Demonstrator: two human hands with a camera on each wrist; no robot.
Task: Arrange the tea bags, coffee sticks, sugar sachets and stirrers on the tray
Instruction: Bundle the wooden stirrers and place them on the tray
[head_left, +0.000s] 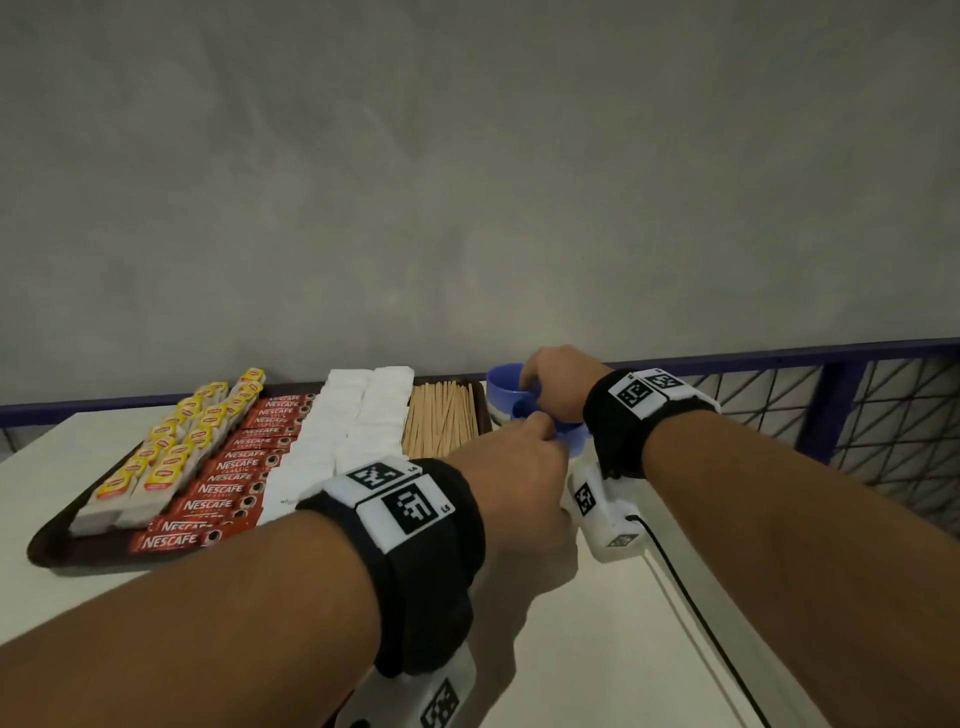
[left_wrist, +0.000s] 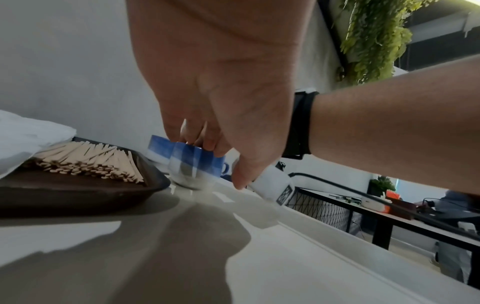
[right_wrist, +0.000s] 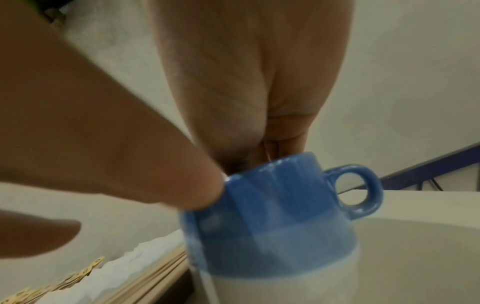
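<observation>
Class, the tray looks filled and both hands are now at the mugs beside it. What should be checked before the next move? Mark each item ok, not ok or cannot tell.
1. Tea bags, coffee sticks, sugar sachets and stirrers lie in rows on the tray: ok.
2. Right hand grips the blue-and-white mug at its rim: ok.
3. Left hand has a firm hold on a mug: cannot tell.
4. That mug and the second mug stand beside the tray, off the stirrers: ok.
5. Black cable is out of the mugs' way: cannot tell.
</observation>
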